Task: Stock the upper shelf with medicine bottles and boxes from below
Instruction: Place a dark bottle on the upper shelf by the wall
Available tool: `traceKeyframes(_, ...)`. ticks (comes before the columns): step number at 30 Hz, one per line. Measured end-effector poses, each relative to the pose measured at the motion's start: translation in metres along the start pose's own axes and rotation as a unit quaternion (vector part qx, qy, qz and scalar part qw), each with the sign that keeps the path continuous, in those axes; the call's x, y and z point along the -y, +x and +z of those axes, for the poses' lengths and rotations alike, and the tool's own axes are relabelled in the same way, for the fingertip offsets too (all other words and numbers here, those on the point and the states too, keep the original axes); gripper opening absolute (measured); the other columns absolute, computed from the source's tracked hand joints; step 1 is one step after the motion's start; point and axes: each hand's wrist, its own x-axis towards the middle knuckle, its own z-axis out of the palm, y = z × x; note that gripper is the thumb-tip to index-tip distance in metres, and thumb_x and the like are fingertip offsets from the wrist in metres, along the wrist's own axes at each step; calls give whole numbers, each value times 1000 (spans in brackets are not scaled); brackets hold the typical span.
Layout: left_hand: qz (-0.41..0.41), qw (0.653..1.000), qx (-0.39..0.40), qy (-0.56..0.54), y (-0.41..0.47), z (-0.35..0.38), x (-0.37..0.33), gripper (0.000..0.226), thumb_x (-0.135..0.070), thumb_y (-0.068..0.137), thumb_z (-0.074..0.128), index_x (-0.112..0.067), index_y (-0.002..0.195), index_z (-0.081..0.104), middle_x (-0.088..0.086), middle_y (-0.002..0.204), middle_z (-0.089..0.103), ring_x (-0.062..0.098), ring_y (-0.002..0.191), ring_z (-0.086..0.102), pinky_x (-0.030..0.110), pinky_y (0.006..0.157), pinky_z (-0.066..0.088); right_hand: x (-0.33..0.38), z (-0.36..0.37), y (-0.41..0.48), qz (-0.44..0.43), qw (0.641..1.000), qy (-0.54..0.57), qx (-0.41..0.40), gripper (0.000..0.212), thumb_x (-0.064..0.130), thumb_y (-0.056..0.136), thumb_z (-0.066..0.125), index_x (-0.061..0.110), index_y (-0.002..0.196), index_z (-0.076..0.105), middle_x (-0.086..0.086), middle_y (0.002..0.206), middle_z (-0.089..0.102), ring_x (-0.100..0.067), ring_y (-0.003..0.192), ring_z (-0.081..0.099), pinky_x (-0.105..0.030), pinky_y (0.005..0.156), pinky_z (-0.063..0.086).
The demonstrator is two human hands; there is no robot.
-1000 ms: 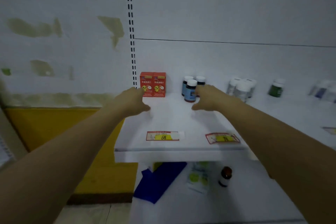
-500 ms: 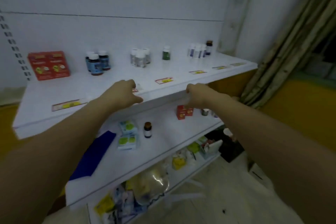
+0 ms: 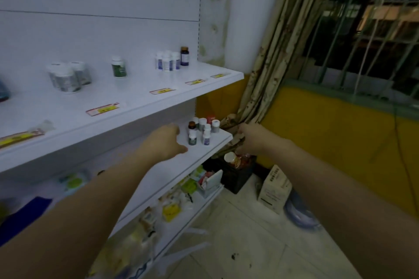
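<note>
Both bare arms stretch forward at the height of the white middle shelf board [image 3: 192, 159]. The left hand [image 3: 163, 142] hangs over that board with its thumb stuck out sideways and its fingers loosely bent, gripping nothing. It is just beside a cluster of small white-capped medicine bottles [image 3: 205, 133] at the board's right end, apart from them. The right hand [image 3: 250, 139] is past the shelf's end, in front of the gathered foot of a stained beige curtain [image 3: 272, 56]. Its fingers are turned away, so it cannot be told whether they hold anything. The two hands are well apart, with the cluster between them.

In the cluster a brown bottle with a dark cap [image 3: 191, 125] stands at the back left, and a small red box [image 3: 210, 118] behind the rest.

On the white upper shelf [image 3: 136, 103] stand grey-labelled white-lidded jars [image 3: 68, 77], a green bottle with a white cap [image 3: 119, 68], a group of white bottles with purple labels [image 3: 167, 61] and a dark bottle with a brown cap [image 3: 184, 56]. Red-and-yellow price tags [image 3: 102, 108] lie along its front edge.

Below, the bottom shelf holds blurred yellow and green packets [image 3: 172, 208]. A black crate [image 3: 235, 176] and a pale cardboard box [image 3: 274, 190] sit on the tiled floor against a yellow wall [image 3: 340, 142].
</note>
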Motion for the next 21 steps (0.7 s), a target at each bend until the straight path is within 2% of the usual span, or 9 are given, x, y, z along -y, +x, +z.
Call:
traceKeyframes(5, -31, 999, 15, -9, 61, 44, -23, 64, -38, 83, 67, -8, 134, 44, 14, 134, 51, 28, 117, 52, 33, 90, 43, -51, 2, 56, 5, 1000, -5, 20, 56, 34, 88, 63, 11, 134, 41, -12, 134, 45, -27, 116, 49, -36, 92, 48)
traceKeyframes(10, -98, 995, 23, -8, 93, 73, -11, 63, -38, 86, 64, -8, 137, 41, 14, 136, 48, 30, 120, 49, 35, 96, 42, -63, 13, 120, -48, 997, -6, 54, 55, 31, 87, 65, 11, 132, 41, -11, 130, 46, -27, 113, 49, -30, 80, 43)
traceKeyframes(12, -140, 990, 25, -10, 95, 81, 8, 64, -38, 87, 63, -9, 139, 39, 14, 137, 46, 30, 121, 48, 36, 98, 42, -52, 23, 145, -81, 995, -8, 61, 55, 30, 87, 65, 10, 133, 42, -13, 128, 48, -28, 112, 50, -29, 78, 43)
traceKeyframes(18, -264, 964, 21, -7, 88, 90, 90, 60, -37, 88, 61, -7, 135, 40, 18, 130, 46, 32, 115, 50, 36, 92, 44, 17, 69, 210, -176, 978, -12, 115, 66, 32, 86, 66, 7, 138, 36, -18, 136, 43, -32, 119, 48, -35, 89, 45)
traceKeyframes(21, -313, 950, 10, -15, 87, 89, 135, 58, -34, 86, 64, -3, 130, 43, 20, 129, 44, 33, 112, 51, 36, 93, 45, 55, 87, 240, -209, 970, -6, 128, 70, 32, 86, 65, 10, 144, 31, -16, 138, 40, -29, 122, 46, -30, 90, 44)
